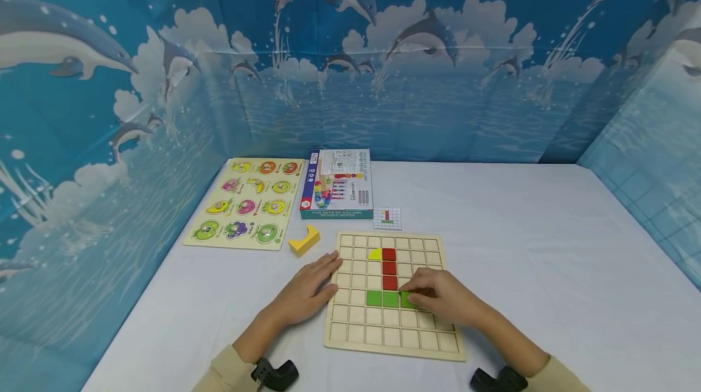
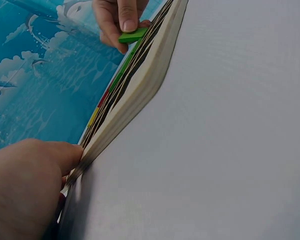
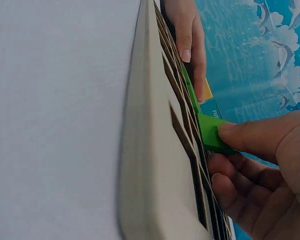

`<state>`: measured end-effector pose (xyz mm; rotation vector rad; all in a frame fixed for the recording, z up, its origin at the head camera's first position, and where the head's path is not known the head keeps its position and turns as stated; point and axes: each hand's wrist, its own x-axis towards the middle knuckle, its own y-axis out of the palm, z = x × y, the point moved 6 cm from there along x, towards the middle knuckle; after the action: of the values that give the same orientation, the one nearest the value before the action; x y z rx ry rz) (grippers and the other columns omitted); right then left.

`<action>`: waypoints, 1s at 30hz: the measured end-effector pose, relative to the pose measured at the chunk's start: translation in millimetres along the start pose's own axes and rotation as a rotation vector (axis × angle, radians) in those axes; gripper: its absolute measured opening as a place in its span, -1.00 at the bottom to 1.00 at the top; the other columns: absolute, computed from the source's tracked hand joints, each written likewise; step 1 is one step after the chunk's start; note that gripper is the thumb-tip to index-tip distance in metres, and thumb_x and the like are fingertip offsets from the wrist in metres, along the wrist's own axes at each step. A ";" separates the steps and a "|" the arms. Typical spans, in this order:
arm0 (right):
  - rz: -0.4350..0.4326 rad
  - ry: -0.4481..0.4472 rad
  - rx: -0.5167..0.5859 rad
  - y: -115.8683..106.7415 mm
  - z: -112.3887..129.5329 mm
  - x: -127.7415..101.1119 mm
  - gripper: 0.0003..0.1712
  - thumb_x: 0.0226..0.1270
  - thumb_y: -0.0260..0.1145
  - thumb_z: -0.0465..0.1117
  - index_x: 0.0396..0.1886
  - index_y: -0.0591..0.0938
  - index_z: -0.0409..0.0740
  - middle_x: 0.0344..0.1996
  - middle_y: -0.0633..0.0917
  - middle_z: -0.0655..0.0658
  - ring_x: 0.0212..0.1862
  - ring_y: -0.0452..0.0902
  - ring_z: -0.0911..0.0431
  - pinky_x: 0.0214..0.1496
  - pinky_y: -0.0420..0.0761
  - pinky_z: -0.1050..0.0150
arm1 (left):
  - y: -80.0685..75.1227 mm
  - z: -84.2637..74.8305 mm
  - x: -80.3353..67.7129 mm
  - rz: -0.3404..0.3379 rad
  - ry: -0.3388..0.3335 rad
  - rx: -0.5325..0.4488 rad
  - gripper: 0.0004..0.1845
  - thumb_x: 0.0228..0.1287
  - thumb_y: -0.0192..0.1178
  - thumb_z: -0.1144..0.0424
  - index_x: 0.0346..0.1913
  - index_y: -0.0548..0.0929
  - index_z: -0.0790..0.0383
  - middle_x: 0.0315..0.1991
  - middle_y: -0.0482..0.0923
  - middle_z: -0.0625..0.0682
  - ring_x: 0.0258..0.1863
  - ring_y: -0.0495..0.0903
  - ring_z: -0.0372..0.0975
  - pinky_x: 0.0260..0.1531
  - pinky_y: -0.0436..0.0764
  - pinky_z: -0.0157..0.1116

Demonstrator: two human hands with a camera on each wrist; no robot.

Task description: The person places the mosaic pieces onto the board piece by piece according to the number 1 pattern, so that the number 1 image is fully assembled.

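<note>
While the right hand (image 1: pixel 446 301) pinches a green tile (image 3: pixel 210 132) at the grid board (image 1: pixel 350 334), just right of 2 green tiles (image 1: pixel 381 299) under 3 red ones (image 1: pixel 389 268), the left hand (image 1: pixel 306 291) lies flat w/ straight fingers against the board's left edge. Tile looks light, stiff, thin, prob. wood; best held by its edges, thumb vs. fingertip, as it drops flush into a cell. White tablecloth (image 1: pixel 520 246) looks smooth, so board may slide w/o bracing. Far left: fruit puzzle (image 1: pixel 246 203), box (image 1: pixel 338 184), yellow block (image 1: pixel 303 240), pattern card (image 1: pixel 387 218). Dolphin backdrop (image 1: pixel 383 57) on 3 sides.
</note>
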<state>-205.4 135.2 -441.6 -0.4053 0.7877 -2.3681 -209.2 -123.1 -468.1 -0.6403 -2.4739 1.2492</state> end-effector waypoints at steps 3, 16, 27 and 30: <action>-0.010 -0.016 -0.019 0.3 -0.1 -0.9 -0.79 0.34 0.33 -0.24 -0.08 0.75 -0.15 -0.32 0.58 0.13 -0.37 0.39 0.28 -0.38 0.51 0.37 | 0.4 -0.3 0.0 0.000 0.007 -0.001 -0.40 0.52 -0.05 0.02 0.50 0.21 0.16 0.53 0.04 -0.03 0.50 -0.02 -0.18 0.43 0.05 -0.04; -0.044 -0.024 -0.018 0.5 1.4 -0.6 -0.90 0.29 0.38 -0.26 -0.20 0.69 -0.04 -0.38 0.58 0.11 -0.39 0.42 0.27 -0.41 0.51 0.38 | -0.3 -1.2 -0.3 -0.002 0.002 0.002 -0.41 0.52 -0.05 0.03 0.50 0.22 0.15 0.53 0.05 -0.03 0.50 -0.01 -0.18 0.43 0.05 -0.04; -0.077 -0.004 -0.049 0.3 -1.3 0.0 -0.92 0.25 0.41 -0.27 -0.30 0.67 -0.02 -0.41 0.55 0.18 -0.40 0.43 0.29 -0.42 0.51 0.39 | -0.1 -1.2 -0.4 -0.004 0.003 0.006 -0.41 0.52 -0.05 0.02 0.50 0.22 0.15 0.53 0.05 -0.03 0.50 -0.01 -0.17 0.43 0.06 -0.03; -0.074 -0.003 -0.063 0.8 -2.6 -0.3 -0.93 0.26 0.40 -0.25 -0.28 0.68 -0.02 -0.39 0.55 0.18 -0.40 0.42 0.30 -0.41 0.51 0.39 | 0.0 -1.6 -0.8 -0.009 0.012 0.005 -0.41 0.52 -0.05 0.03 0.49 0.23 0.18 0.52 0.07 0.00 0.50 0.01 -0.14 0.42 0.07 -0.01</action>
<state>-206.0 136.0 -444.1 -0.4712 0.8610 -2.4156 -207.8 -122.3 -467.3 -0.6325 -2.4607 1.2444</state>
